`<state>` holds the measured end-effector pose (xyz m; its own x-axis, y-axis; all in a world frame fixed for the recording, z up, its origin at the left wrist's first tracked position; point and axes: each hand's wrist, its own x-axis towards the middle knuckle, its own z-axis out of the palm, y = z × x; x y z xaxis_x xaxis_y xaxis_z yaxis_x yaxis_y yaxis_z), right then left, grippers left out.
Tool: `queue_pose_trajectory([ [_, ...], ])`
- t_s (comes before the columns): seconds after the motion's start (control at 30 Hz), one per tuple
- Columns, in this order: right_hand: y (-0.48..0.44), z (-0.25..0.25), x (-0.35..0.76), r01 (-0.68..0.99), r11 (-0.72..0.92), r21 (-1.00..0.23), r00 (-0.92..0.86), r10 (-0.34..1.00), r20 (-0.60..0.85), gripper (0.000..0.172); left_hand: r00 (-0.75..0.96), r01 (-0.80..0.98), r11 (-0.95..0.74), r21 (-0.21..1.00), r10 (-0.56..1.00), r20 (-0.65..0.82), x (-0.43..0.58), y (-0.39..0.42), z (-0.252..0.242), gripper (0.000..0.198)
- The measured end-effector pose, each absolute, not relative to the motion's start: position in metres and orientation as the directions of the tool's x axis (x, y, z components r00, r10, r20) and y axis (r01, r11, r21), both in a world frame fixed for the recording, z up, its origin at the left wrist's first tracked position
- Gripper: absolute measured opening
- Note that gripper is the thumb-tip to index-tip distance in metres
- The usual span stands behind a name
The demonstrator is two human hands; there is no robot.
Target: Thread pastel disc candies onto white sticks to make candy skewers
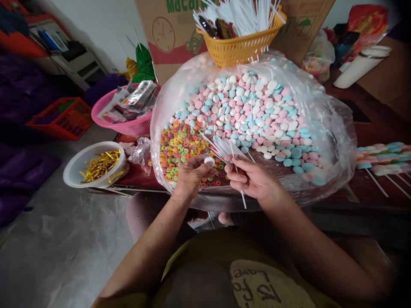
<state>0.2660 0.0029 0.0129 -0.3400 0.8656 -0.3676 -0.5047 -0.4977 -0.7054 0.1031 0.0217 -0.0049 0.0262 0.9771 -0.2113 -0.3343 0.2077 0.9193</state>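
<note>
Between the thumb and fingers of my left hand [192, 174] is a round white candy [209, 161]. My right hand [248, 176] pinches a thin white stick [242, 194] that points down toward me. More white sticks [224, 147] lie in a bundle just beyond my fingers. Both hands are over the near edge of a large clear plastic bag [337, 124], spread open. Pink, white and blue candies [244, 107] fill its back and right. Small colorful rings [183, 143] lie at its left, by my left hand.
A yellow basket [244, 47] of white sticks stands behind the bag, before a cardboard box [173, 51]. At left are a pink basket [128, 126] of packets and a tub [75, 169] of gold ties. Candies on sticks [385, 158] lie at right.
</note>
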Motion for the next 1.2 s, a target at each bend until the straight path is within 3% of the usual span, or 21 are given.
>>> queue_pose_trajectory([
  [0.23, 0.010, 0.014, 0.260, -0.387, -0.435, -0.813, -0.280, 0.896, -0.346, 0.011, 0.008, -0.332, 0.206, 0.921, 0.977, -0.215, 0.101, 0.022, -0.009, 0.037],
  [0.3, 0.003, 0.016, 0.258, -0.187, -0.354, -0.916, -0.271, 0.915, -0.299, 0.014, -0.013, -0.318, 0.193, 0.928, 0.978, -0.208, 0.101, 0.022, -0.012, 0.037],
  [0.37, -0.008, 0.017, 0.257, 0.200, -0.136, -0.970, -0.238, 0.954, -0.183, 0.018, -0.037, -0.287, 0.168, 0.943, 0.982, -0.186, 0.100, 0.023, -0.015, 0.036],
  [0.43, -0.020, 0.019, 0.255, 0.602, 0.105, -0.792, -0.229, 0.972, -0.044, 0.020, -0.060, -0.245, 0.126, 0.961, 0.988, -0.145, 0.100, 0.022, -0.015, 0.034],
  [0.53, -0.031, 0.021, 0.253, 0.878, 0.200, -0.434, -0.225, 0.974, -0.006, 0.022, -0.084, -0.134, 0.043, 0.990, 0.995, -0.054, 0.100, 0.020, -0.015, 0.029],
  [0.67, -0.032, 0.026, 0.249, 0.959, 0.165, -0.230, -0.190, 0.977, -0.091, 0.025, -0.077, 0.075, -0.016, 0.997, 0.997, 0.022, 0.099, 0.016, -0.017, 0.029],
  [0.83, -0.033, 0.031, 0.250, 0.976, 0.158, -0.147, -0.176, 0.978, -0.116, 0.020, -0.121, 0.256, -0.079, 0.963, 0.986, 0.113, 0.099, 0.010, -0.015, 0.032],
  [0.97, -0.038, 0.031, 0.251, 0.983, 0.156, -0.094, -0.165, 0.981, -0.099, 0.014, -0.101, 0.404, -0.212, 0.890, 0.956, 0.274, 0.100, 0.005, -0.008, 0.031],
  [1.2, -0.040, 0.036, 0.242, 0.991, 0.133, 0.000, -0.133, 0.987, -0.092, 0.018, -0.067, 0.403, -0.282, 0.871, 0.940, 0.335, 0.106, 0.001, -0.011, 0.029],
])
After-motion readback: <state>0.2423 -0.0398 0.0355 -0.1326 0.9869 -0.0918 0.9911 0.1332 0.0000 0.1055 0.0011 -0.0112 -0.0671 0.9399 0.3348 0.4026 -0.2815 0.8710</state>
